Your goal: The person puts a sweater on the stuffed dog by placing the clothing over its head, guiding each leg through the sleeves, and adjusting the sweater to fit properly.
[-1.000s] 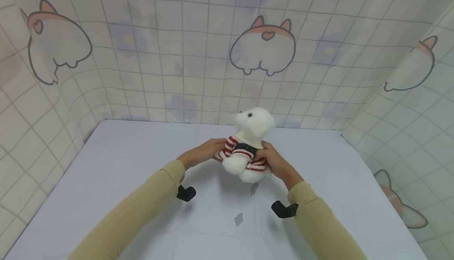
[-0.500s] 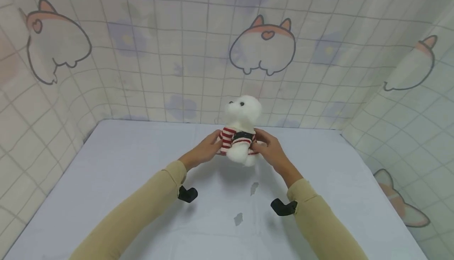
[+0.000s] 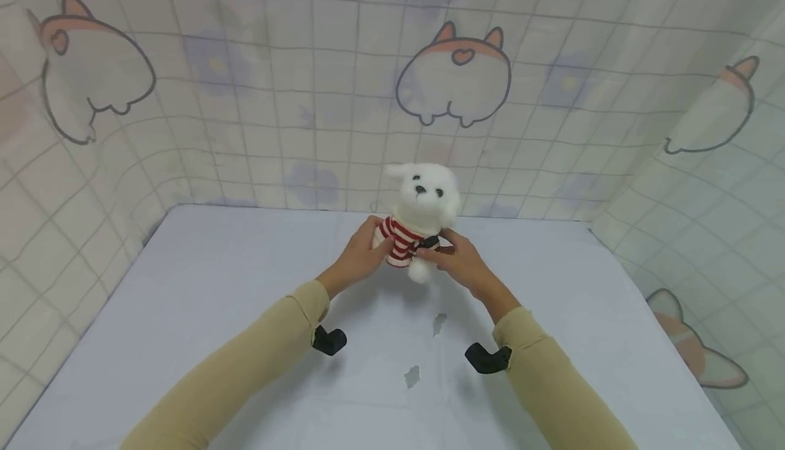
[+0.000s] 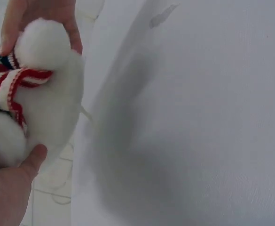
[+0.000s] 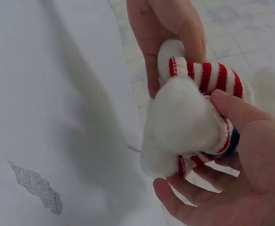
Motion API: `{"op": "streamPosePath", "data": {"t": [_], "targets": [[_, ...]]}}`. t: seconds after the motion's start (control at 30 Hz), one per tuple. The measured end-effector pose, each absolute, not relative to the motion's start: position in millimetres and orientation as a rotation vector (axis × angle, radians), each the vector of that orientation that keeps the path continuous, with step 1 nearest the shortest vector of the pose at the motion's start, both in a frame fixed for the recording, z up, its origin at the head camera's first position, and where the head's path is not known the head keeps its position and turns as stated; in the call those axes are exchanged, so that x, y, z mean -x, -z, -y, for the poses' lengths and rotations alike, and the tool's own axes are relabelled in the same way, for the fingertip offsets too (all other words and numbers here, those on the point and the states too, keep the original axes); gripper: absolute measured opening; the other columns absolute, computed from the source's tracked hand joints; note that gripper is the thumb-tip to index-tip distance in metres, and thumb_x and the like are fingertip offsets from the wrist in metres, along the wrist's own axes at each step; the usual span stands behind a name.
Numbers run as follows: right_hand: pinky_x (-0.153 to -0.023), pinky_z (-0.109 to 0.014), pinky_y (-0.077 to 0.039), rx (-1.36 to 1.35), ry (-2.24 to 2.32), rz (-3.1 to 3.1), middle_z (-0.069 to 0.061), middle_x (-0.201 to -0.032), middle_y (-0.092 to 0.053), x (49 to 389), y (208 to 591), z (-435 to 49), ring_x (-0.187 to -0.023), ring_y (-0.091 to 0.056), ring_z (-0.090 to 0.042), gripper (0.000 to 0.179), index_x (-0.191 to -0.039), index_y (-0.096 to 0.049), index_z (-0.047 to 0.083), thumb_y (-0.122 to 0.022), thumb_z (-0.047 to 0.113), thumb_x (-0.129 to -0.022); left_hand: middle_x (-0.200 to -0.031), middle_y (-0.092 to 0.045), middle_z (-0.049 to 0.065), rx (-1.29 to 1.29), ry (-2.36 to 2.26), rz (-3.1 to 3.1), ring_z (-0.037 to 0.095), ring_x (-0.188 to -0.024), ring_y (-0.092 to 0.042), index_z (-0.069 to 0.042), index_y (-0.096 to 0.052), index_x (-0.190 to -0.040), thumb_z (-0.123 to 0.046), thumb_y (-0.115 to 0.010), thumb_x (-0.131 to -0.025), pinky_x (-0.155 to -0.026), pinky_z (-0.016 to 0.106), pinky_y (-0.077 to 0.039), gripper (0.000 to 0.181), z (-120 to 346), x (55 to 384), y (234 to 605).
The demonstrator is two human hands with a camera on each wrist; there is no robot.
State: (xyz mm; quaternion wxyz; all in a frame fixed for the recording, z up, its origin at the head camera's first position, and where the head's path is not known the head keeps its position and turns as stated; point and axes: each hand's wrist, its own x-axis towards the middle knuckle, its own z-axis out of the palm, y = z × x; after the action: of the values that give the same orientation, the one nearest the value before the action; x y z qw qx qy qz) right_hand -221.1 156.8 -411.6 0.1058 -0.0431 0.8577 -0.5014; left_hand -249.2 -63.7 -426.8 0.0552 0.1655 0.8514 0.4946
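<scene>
A white plush dog (image 3: pixel 429 194) in a red-and-white striped knit sweater with a dark patch is held above the far part of the table, its face toward the head camera. My left hand (image 3: pixel 360 252) grips its body on the left, thumb across the front. On the other side my right hand (image 3: pixel 463 262) holds it, thumb on the sweater. Seen from the left wrist, the plush dog (image 4: pixel 57 103) shows its white fluffy underside. In the right wrist view, the fingers of the right hand (image 5: pixel 250 165) curl beneath the plush dog (image 5: pixel 179 113).
The white table (image 3: pixel 245 245) ends at a back edge just behind the plush dog. A tile-patterned curtain (image 3: pixel 343 116) with corgi drawings surrounds it. Two grey patches (image 3: pixel 413 376) mark the tabletop. A black wrist mount (image 3: pixel 488 358) juts from each sleeve.
The plush dog has risen, shifted slightly left, and turned so that its face and the striped sweater now point to the head camera. Both hands moved with it and regripped somewhat.
</scene>
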Motion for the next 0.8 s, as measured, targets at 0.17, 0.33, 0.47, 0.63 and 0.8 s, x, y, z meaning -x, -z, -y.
{"op": "streamPosePath", "data": {"t": [0.17, 0.33, 0.47, 0.63, 0.8], "targets": [[-0.111, -0.057, -0.034, 0.213, 1.560, -2.489, -0.004, -0.154, -0.038, 222.6, 418.3, -161.3, -0.143, -0.033, -0.033, 0.071, -0.148, -0.038, 0.021, -0.072, 0.032, -0.086, -0.131, -0.051, 0.009, -0.534, -1.433, -2.576, 0.027, -0.123, -0.050, -0.012, -0.047, -0.122, -0.025, -0.061, -0.094, -0.102, 0.046, -0.044, 0.033, 68.0, 251.0, 428.6], [-0.115, -0.055, -0.028, 0.284, 1.558, -2.524, -0.006, -0.144, -0.051, 228.8, 427.0, -159.8, -0.144, -0.033, -0.029, 0.057, -0.138, -0.050, 0.016, -0.073, 0.020, -0.086, -0.132, -0.048, 0.017, -0.609, -1.369, -2.618, 0.037, -0.134, -0.044, -0.006, -0.048, -0.120, -0.015, -0.065, -0.089, -0.110, 0.047, -0.039, 0.036, 70.6, 253.3, 432.0], [-0.110, -0.050, -0.038, 0.287, 1.468, -2.615, -0.006, -0.138, -0.056, 236.9, 435.2, -156.6, -0.139, -0.041, -0.027, 0.053, -0.135, -0.053, 0.015, -0.072, 0.017, -0.085, -0.128, -0.050, 0.020, -0.680, -1.311, -2.701, 0.038, -0.128, -0.048, -0.004, -0.050, -0.121, -0.009, -0.066, -0.086, -0.107, 0.047, -0.043, 0.039, 71.9, 259.7, 441.5], [-0.100, -0.048, -0.047, 0.255, 1.274, -2.816, -0.010, -0.127, -0.064, 245.3, 443.3, -152.3, -0.122, -0.057, -0.029, 0.046, -0.125, -0.059, 0.009, -0.074, 0.020, -0.084, -0.130, -0.049, 0.020, -0.692, -1.229, -2.783, 0.034, -0.124, -0.050, -0.006, -0.047, -0.128, -0.010, -0.067, -0.086, -0.104, 0.048, -0.044, 0.047, 71.3, 268.0, 451.4], [-0.098, -0.046, -0.049, 0.182, 1.274, -2.844, -0.013, -0.126, -0.064, 252.2, 450.9, -147.6, -0.119, -0.059, -0.030, 0.046, -0.124, -0.059, 0.007, -0.074, 0.022, -0.084, -0.131, -0.050, 0.021, -0.643, -1.224, -2.811, 0.034, -0.127, -0.048, -0.005, -0.047, -0.128, -0.007, -0.064, -0.086, -0.106, 0.049, -0.042, 0.045, 68.6, 273.0, 452.9]]}}
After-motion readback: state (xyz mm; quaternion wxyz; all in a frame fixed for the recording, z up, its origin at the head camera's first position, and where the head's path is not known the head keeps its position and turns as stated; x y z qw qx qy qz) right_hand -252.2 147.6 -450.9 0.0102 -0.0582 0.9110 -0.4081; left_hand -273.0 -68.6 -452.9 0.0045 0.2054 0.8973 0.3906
